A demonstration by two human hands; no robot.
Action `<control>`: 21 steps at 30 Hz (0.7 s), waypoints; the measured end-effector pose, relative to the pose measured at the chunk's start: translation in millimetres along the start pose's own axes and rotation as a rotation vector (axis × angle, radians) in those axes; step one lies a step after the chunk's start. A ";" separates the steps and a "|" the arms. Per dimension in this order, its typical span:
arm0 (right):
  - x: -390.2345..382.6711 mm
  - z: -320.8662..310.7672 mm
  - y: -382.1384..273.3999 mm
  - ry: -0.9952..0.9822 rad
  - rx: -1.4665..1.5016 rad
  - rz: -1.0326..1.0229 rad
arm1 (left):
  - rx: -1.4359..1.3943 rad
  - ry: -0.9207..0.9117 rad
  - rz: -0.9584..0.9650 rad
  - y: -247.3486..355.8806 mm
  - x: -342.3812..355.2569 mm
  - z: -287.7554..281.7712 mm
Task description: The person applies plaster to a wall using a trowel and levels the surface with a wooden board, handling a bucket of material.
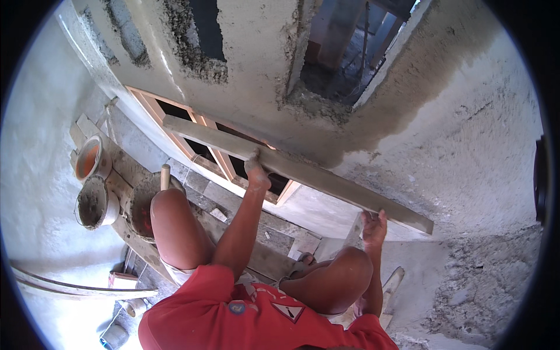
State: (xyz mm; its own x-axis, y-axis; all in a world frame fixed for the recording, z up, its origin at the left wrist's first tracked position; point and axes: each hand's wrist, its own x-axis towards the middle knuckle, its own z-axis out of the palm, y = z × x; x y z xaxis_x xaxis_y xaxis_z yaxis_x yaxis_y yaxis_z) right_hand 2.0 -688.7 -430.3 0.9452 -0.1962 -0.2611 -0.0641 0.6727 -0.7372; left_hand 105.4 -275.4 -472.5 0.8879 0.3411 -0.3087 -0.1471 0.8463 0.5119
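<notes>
A long, straight grey board (315,178), like a plasterer's straightedge, lies slanting against the plastered wall (373,140), its left end higher in the picture. My left hand (256,174) is closed on its lower edge near the middle. Further right, my right hand (374,228) grips the same edge close to the right end, fingers pointing up. Beside that hand is a pale flat piece (354,233) whose kind I cannot make out. Damp, darker plaster (408,111) spreads above the board. Behind the board's left part is a wooden window frame (219,153), partly covered.
On planks (125,175) at left stand a bucket with an orange inside (103,163), a mortar-smeared bucket (111,209) and a larger tub (139,219), with a wooden handle (165,177) rising from it. A rough-edged opening (338,52) cuts the wall above. My bent knees are below the board.
</notes>
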 end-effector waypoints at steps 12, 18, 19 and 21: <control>36.7 66.0 68.2 0.030 -0.079 0.154 | 0.090 0.131 0.037 43.7 92.1 -14.8; 42.2 73.0 69.5 0.053 -0.018 0.073 | 0.101 0.110 0.054 40.5 102.6 -5.0; 42.4 70.1 62.5 0.054 -0.011 0.035 | 0.101 0.085 0.062 38.1 97.5 4.0; 39.8 76.7 55.2 0.047 -0.003 -0.008 | 0.116 0.097 0.108 47.5 91.3 12.5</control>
State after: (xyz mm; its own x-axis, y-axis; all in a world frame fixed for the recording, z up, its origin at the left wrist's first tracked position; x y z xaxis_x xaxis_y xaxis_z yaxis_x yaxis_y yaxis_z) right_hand 60.6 -604.6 -433.6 0.9294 -0.2351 -0.2844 -0.0578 0.6685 -0.7415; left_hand 184.9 -209.2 -466.4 0.8228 0.4697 -0.3200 -0.1827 0.7518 0.6336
